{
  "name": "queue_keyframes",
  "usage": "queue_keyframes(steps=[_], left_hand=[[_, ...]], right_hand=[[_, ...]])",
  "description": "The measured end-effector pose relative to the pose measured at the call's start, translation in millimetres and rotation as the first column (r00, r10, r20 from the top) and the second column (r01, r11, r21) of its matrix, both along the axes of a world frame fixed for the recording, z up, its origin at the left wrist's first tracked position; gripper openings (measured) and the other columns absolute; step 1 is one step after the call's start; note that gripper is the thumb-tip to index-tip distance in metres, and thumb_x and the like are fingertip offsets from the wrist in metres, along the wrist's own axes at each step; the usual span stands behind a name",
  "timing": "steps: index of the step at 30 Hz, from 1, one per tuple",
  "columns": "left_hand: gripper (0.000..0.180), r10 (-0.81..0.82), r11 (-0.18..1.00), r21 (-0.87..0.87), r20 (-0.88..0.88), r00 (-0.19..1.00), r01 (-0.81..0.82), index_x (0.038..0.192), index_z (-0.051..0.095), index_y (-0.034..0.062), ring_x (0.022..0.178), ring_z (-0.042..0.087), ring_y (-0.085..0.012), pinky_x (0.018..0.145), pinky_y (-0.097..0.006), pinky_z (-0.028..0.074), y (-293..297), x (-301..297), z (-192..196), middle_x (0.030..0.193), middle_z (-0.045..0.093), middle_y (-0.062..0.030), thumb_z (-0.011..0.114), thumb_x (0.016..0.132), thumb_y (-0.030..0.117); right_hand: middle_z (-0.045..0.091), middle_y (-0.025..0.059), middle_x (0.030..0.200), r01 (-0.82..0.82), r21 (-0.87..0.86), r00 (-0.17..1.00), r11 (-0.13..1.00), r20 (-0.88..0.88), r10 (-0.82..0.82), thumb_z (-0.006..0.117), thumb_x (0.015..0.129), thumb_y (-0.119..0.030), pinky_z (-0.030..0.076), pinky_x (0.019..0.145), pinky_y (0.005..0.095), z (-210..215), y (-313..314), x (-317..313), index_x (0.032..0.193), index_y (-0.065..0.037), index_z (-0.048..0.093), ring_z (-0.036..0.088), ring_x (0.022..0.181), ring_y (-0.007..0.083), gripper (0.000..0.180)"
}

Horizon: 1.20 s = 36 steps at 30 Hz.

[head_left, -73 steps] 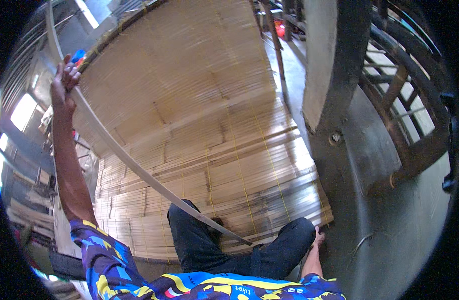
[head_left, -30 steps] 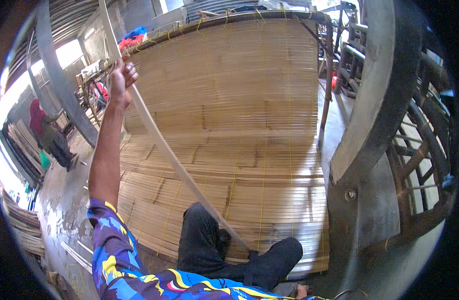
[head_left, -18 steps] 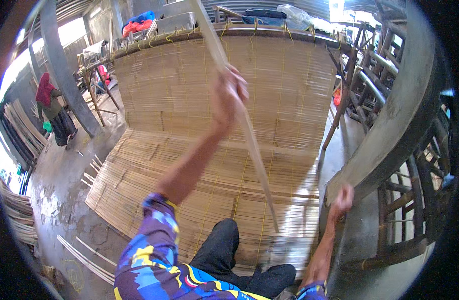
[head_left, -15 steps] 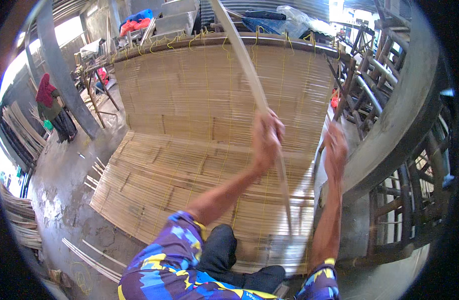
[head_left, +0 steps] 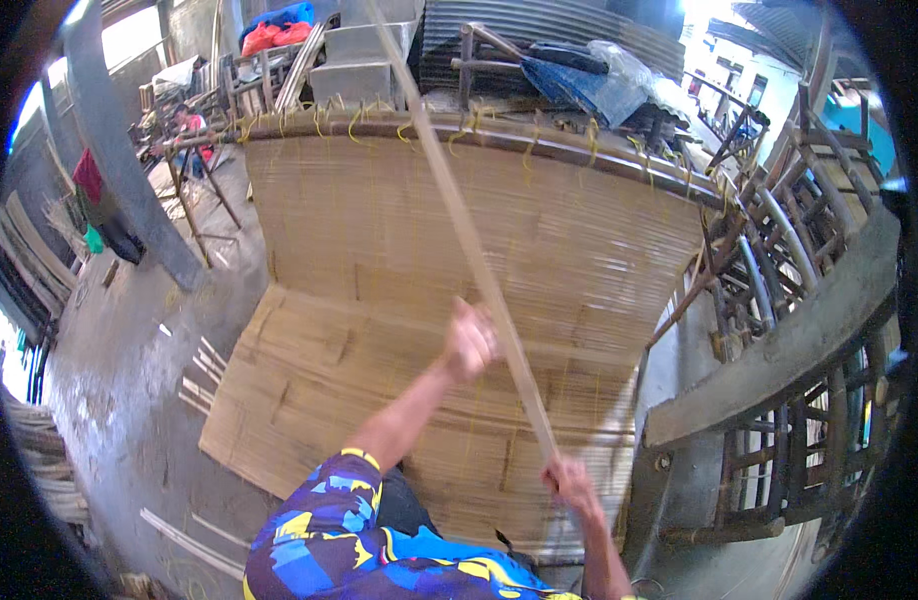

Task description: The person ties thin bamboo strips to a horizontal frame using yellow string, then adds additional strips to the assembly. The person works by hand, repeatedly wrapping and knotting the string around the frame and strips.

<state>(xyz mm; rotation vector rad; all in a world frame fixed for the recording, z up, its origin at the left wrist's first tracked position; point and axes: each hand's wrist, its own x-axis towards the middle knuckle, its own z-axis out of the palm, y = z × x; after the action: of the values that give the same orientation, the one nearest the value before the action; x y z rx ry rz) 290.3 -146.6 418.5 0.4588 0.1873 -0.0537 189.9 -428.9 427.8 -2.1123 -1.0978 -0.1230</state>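
A long, pale bamboo slat (head_left: 468, 235) slants from the top of the view down toward my lap. My right hand (head_left: 571, 482) is closed round its lower end. Beside the middle of the slat is my left hand (head_left: 473, 342), blurred, with the thumb raised and apart. The fingers look loose, and some are partly hidden where the slat passes. Under and beyond both hands lies a wide woven bamboo blind (head_left: 379, 410) of thin slats tied with yellow cord. Its far part hangs upright from a horizontal pole (head_left: 379, 124).
Loose slats (head_left: 194, 540) lie on the concrete floor at left, and more slat ends (head_left: 201, 380) stick out beside the blind. A concrete beam (head_left: 769, 385) and stacked bamboo frames (head_left: 779, 270) stand at right. Two people are at far left, one partly behind a post (head_left: 129, 150).
My right hand, empty before, has come down and taken the slat's lower end. My left hand has moved left and loosened from the slat. The view has shifted, and the slat appears farther left.
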Motion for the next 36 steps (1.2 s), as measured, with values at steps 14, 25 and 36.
queue_keyframes(steps=[14, 25, 36], left_hand=[[0.032, -0.009, 0.844, 0.531, -0.12, 0.993, 0.072, 0.111, 0.036, 0.0018, 0.054, 0.052, -0.016, 0.048, -0.027, 0.046, 160.1, 104.1, 33.0, 0.067, 0.051, -0.0066, 0.047, 0.081, 0.005], [0.017, -0.602, 0.583, 0.554, -0.195, 0.774, 0.594, 0.093, 0.048, 0.0008, 0.09, 0.057, -0.0206, 0.078, -0.031, 0.046, 158.8, 91.8, -31.4, 0.089, 0.059, -0.0109, 0.04, 0.078, 0.0], [0.051, -0.773, -0.187, 0.852, -0.435, 0.462, 0.489, 0.118, 0.041, -0.0009, 0.108, 0.044, -0.0308, 0.092, -0.04, 0.035, 286.1, 163.6, -42.8, 0.112, 0.05, -0.0196, 0.058, 0.076, 0.022]], right_hand=[[0.055, 0.0204, 0.081, 0.137, -0.647, 0.554, 0.75, -0.578, -0.599, 0.034, 0.087, -0.029, 0.043, 0.064, 0.0441, -105.9, 10.5, -181.4, 0.083, -0.004, 0.053, 0.053, 0.074, 0.0378, 0.033], [0.049, 0.0186, 0.108, 0.708, -0.064, 0.57, 0.703, -0.537, -0.622, 0.054, 0.078, -0.018, 0.038, 0.084, 0.0365, -84.9, 203.7, 48.7, 0.112, 0.003, 0.045, 0.048, 0.098, 0.0285, 0.04], [0.054, 0.0181, 0.073, 0.308, -0.515, 0.115, 0.8, -0.815, -0.568, 0.042, 0.085, -0.041, 0.041, 0.061, 0.0383, -109.3, 240.7, 41.1, 0.089, -0.001, 0.051, 0.054, 0.071, 0.0287, 0.041]])
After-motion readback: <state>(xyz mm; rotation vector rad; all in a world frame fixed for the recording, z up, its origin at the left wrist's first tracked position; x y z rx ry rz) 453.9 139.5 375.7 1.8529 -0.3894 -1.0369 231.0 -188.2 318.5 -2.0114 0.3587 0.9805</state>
